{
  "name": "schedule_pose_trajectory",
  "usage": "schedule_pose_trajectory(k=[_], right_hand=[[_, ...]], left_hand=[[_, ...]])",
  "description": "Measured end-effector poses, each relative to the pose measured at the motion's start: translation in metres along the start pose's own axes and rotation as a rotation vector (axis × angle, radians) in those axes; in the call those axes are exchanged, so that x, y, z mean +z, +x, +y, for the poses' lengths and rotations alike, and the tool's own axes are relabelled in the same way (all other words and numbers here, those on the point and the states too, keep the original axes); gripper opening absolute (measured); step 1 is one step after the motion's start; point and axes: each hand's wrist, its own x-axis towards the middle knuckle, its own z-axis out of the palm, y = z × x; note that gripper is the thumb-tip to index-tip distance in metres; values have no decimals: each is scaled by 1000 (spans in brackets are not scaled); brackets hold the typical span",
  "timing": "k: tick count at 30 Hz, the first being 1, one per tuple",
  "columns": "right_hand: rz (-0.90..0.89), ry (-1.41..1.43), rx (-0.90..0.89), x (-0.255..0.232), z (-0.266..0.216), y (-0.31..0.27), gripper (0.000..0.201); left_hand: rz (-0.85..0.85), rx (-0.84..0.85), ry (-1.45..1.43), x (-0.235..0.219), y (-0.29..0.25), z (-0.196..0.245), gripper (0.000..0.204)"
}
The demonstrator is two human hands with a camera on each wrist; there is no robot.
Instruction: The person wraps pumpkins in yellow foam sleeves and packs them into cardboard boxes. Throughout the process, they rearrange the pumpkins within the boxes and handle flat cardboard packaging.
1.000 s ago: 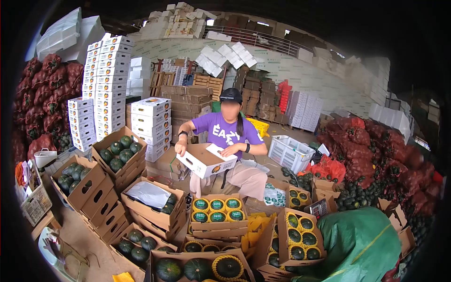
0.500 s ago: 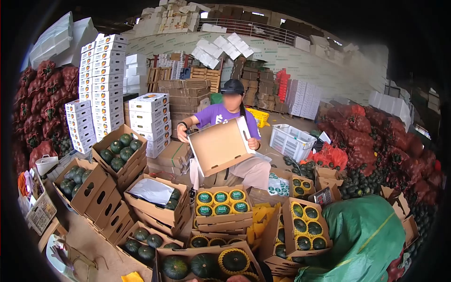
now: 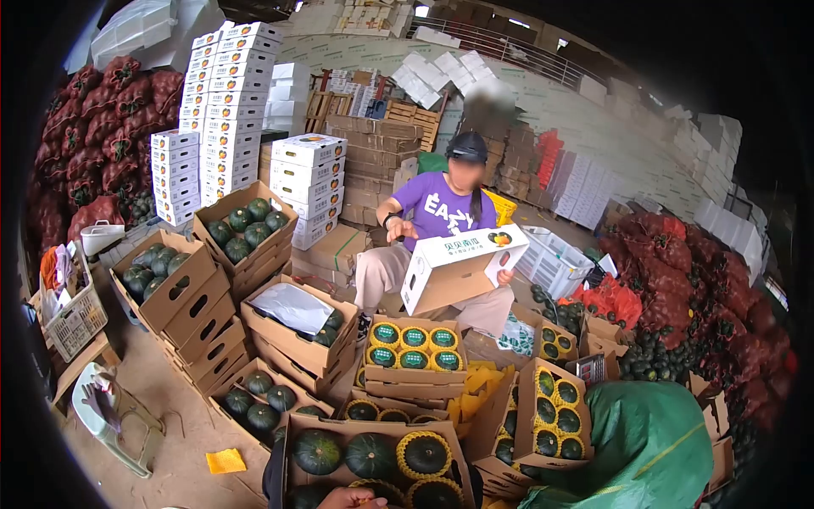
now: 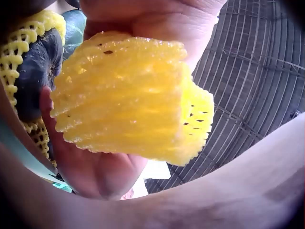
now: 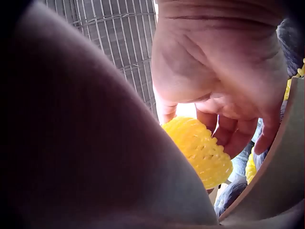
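A yellow foam net sleeve (image 4: 124, 100) fills the middle of the left wrist view, folded into a short ribbed tube. My left hand (image 4: 157, 19) holds it from above, its fingers hidden behind the foam. Against its lower left side lies my right hand (image 4: 95, 171). In the right wrist view my right hand (image 5: 219, 62) grips the sleeve (image 5: 200, 152) with curled fingers. One hand (image 3: 352, 499) shows at the head view's bottom edge, over an open carton (image 3: 297, 422) of dark green pumpkins (image 3: 318, 451). Some pumpkins there wear yellow nets, like this netted one (image 3: 424, 454).
Across from me a seated person (image 3: 441, 199) holds a white printed carton (image 3: 462, 254). Stacked cartons of pumpkins (image 3: 415, 339) stand between us. A green sack (image 3: 649, 441) bulges at right; a plastic stool (image 3: 119, 416) stands at left.
The head view has turned, shifting the scene right. A hand has come further into view at the bottom. The other person has tipped the white carton, and one of their hands has left it.
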Motion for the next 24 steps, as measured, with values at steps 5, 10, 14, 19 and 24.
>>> schedule_pose_trajectory(k=[5, 10, 14, 19, 24], right_hand=[[306, 589, -52, -2, 42, -11, 32], [103, 263, 67, -10, -11, -14, 31], [383, 565, 57, -15, -25, -17, 26], [354, -435, 146, -15, -39, 2, 57], [315, -124, 302, -51, -16, 45, 84]], left_hand=[[-79, -160, 236, -15, -1, 0, 10], [-110, -262, -840, -11, -7, 28, 13], [-59, -153, 515, -19, -7, 40, 26], [395, 24, 951, -45, 42, 37, 40], [54, -370, 978, -48, 108, 21, 45]])
